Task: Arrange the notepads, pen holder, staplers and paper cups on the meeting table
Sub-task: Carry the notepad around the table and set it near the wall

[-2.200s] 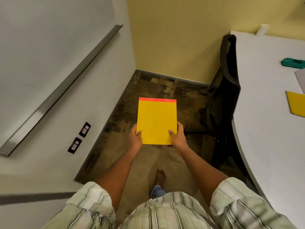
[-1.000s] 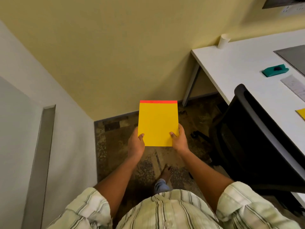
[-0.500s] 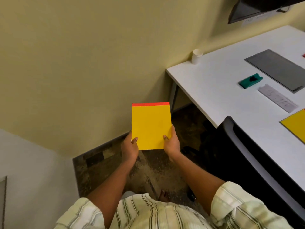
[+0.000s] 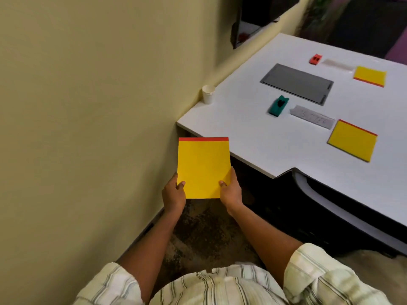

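notepad in both hands, short of the table

left hand (image 4: 174,195) & right hand (image 4: 231,191) are pinching the yellow notepad's (image 4: 203,168) near corners, thumbs on top, just off the meeting table (image 4: 253,133) corner. probably light, fairly stiff, w/ a slick cover; gripping the edges suits it.

The fingers of the left hand (image 4: 174,195) and of the right hand (image 4: 231,192) are hidden under the notepad (image 4: 203,168) they hold; only the thumbs show. To the right of the right hand, the counter (image 4: 242,133) is cut off by the right edge. The writing on the grey strip (image 4: 312,117) there is too blurred to read. How many paper cups (image 4: 208,93) are stacked beyond the hands, I cannot tell.
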Motion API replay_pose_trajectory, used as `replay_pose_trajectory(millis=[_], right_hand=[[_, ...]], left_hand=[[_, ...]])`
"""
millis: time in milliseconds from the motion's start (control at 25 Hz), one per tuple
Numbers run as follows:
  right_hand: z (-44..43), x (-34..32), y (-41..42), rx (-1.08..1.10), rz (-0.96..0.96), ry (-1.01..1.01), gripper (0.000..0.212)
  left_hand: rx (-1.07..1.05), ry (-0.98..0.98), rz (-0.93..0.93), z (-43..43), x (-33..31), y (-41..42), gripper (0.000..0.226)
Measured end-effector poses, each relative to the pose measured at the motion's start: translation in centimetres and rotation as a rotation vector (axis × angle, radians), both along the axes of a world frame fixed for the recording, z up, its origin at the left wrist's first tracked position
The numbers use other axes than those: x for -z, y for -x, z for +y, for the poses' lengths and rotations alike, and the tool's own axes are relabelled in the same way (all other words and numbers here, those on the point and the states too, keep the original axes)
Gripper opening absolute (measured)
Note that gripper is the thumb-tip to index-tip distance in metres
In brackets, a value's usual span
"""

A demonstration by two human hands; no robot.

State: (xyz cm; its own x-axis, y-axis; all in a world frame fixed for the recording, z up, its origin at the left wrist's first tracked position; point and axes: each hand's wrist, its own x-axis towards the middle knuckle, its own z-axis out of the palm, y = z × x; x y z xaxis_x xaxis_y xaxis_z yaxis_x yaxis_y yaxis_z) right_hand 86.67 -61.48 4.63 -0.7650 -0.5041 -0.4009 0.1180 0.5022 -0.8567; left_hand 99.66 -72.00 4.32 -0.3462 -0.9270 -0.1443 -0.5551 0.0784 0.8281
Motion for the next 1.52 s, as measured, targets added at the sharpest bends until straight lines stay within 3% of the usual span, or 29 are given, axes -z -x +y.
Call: replay_pose_trajectory(millis=[480,960,1080,1520], right_hand=[[-6.5,-0.1,8.4,0.303,-0.027,0.039,0.061],[-14.0,0.3,18.6,0.318,-0.023,0.018,0.06],[-16.1,0.2,21.0,0.37,-0.019,0.001,0.06],[-21.9,-0.1,28.0,0.605,0.018,0.06,0.058]], left_hand=[[0.258,-0.144,0.157,-9.7,-0.7,11.4,0.039],[0.332,-0.144,0.03,-17.7,-1.4,23.1,0.044],[0.349,-0.043,-0.042,-20.3,-1.3,25.8,0.044],[0.72,0.042,-0.068,-26.5,-0.8,34.3,0.062]])
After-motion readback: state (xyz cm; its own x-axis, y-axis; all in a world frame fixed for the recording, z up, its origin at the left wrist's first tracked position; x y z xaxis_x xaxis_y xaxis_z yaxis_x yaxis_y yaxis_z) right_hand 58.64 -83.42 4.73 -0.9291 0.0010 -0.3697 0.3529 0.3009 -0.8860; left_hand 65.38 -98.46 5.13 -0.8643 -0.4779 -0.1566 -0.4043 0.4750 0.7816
